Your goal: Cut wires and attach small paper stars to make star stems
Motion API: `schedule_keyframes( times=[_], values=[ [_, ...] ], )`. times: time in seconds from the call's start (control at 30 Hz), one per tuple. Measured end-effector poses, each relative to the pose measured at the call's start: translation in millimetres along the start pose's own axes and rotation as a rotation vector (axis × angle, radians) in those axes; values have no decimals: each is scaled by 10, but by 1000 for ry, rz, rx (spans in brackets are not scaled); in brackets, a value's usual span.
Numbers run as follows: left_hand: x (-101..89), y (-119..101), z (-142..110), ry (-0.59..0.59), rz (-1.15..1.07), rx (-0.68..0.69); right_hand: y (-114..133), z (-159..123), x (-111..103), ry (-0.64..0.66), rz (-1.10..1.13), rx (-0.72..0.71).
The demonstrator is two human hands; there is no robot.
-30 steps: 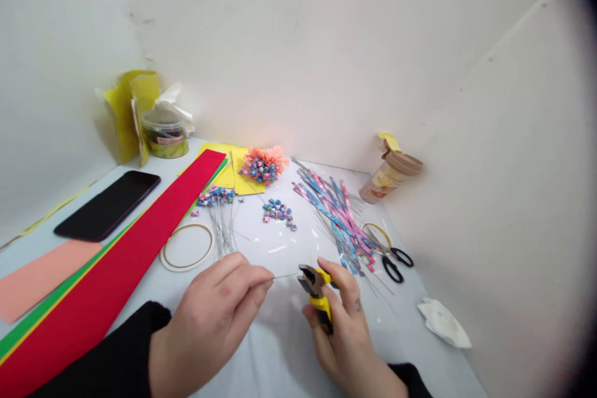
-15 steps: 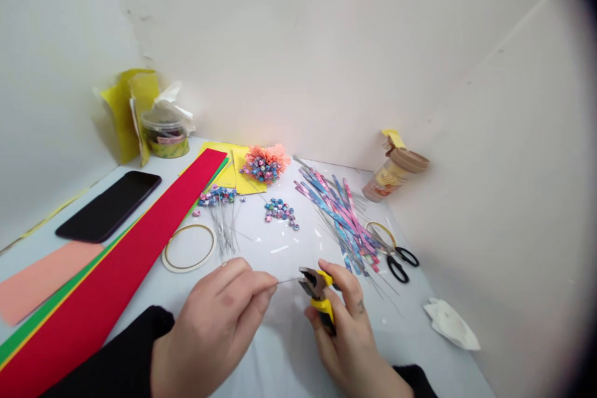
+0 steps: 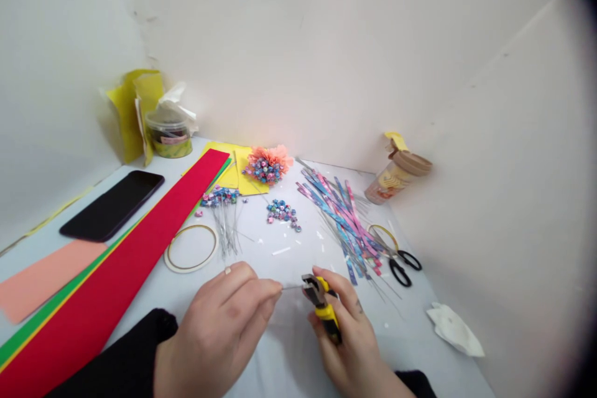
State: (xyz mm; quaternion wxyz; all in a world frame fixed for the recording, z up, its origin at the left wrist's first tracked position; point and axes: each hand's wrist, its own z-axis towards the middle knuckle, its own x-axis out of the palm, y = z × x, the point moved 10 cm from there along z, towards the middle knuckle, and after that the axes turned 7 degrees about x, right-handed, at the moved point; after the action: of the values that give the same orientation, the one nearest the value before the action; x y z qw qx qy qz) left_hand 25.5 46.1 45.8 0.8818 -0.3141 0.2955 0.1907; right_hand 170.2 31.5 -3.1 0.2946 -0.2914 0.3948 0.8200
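The left hand [image 3: 217, 329] pinches a thin wire [image 3: 291, 288] between thumb and fingertips, and the wire runs out toward 3 o'clock, level above the white tabletop [image 3: 275, 354]. Its far end reaches the nose of yellow-handled pliers [image 3: 321, 308], held in the right hand [image 3: 347, 336], whose fingers wrap the handles. The jaws stand almost together at the wire's end; whether they are clamping it, I cannot tell.

Toward 12 o'clock from the hands lies a small heap of folded paper stars [image 3: 282, 211], with a peach paper flower [image 3: 268, 165] beyond it on yellow paper [image 3: 228, 168]. At 1 o'clock sit blue-and-pink paper strips [image 3: 342, 217], and black-handled scissors [image 3: 401, 267] rest at 2 o'clock. Loose wires [image 3: 224, 230] tipped with stars stand at 11 o'clock, beside a roll of tape [image 3: 190, 249]. Further toward 10 o'clock lie a long red foam sheet [image 3: 112, 267] and a black smartphone [image 3: 112, 214].
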Motion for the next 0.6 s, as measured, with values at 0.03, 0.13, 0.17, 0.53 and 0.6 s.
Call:
schedule_keyframes(
  times=[0.03, 0.13, 0.17, 0.53, 0.6],
  values=[
    [1, -3, 0, 2, 4, 1, 5, 2, 3, 7, 14, 0],
    [-6, -6, 3, -1, -1, -2, 0, -7, 36, 39, 35, 16],
    [-13, -5, 6, -8, -4, -4, -10, -13, 54, 51, 32, 26],
    [-16, 23, -22, -23, -29, -23, -2, -25, 36, -15, -131, 8],
    [-10, 24, -29, -17, -26, -23, 20, -22, 27, -25, -135, 4]
  ],
)
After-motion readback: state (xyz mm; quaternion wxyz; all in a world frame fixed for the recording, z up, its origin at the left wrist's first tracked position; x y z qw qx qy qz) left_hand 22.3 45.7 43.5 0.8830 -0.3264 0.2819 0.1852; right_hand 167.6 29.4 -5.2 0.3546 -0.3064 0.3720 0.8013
